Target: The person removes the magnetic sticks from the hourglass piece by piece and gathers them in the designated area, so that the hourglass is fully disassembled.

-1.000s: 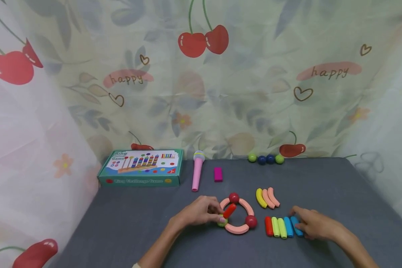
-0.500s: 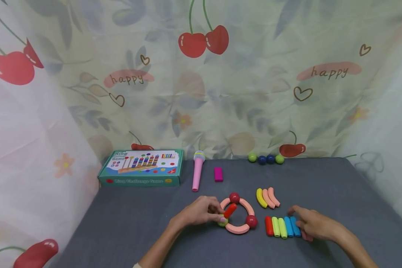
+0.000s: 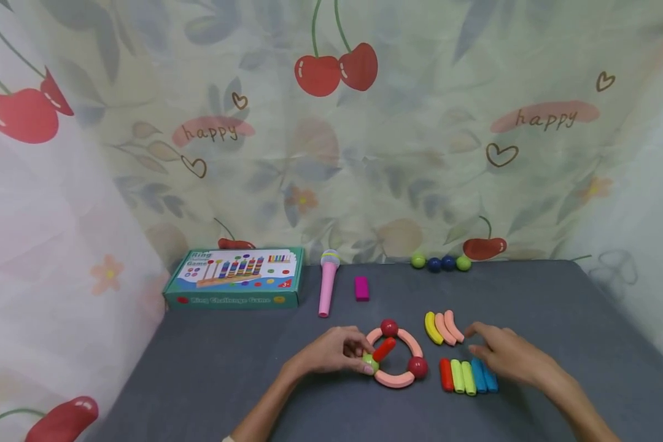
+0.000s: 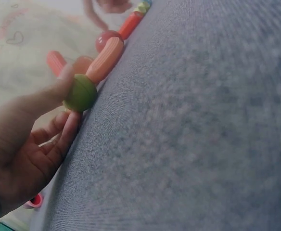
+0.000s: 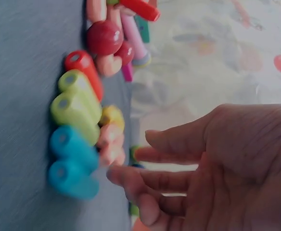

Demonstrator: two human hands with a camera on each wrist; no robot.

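My left hand (image 3: pixel 338 351) pinches a light-green ball (image 4: pixel 81 93), from which a short red stick (image 3: pixel 384 349) slants upward. That ball sits in a ring of curved pink pieces (image 3: pixel 396 380) and two dark-red balls (image 3: pixel 417 368). My right hand (image 3: pixel 511 354) hovers over the right end of a row of short sticks, fingers loosely bent and holding nothing. The row has a red stick (image 3: pixel 446 375), two yellow-green sticks (image 3: pixel 463 377) and two blue sticks (image 5: pixel 73 163). Behind it lie a yellow curved piece (image 3: pixel 433 328) and two pink curved pieces (image 3: pixel 446 329).
At the back of the dark table (image 3: pixel 221 368) stand a Ring Challenge Game box (image 3: pixel 233 279), a pink toy microphone (image 3: pixel 327 283) and a magenta block (image 3: pixel 361 288). Several green and blue balls (image 3: pixel 441 263) line the far edge by the printed cloth (image 3: pixel 337 153).
My right hand has left the blue sticks and risen away toward the curved pieces. The outer blue stick now lies close against its neighbour. My left hand keeps hold of the green ball.
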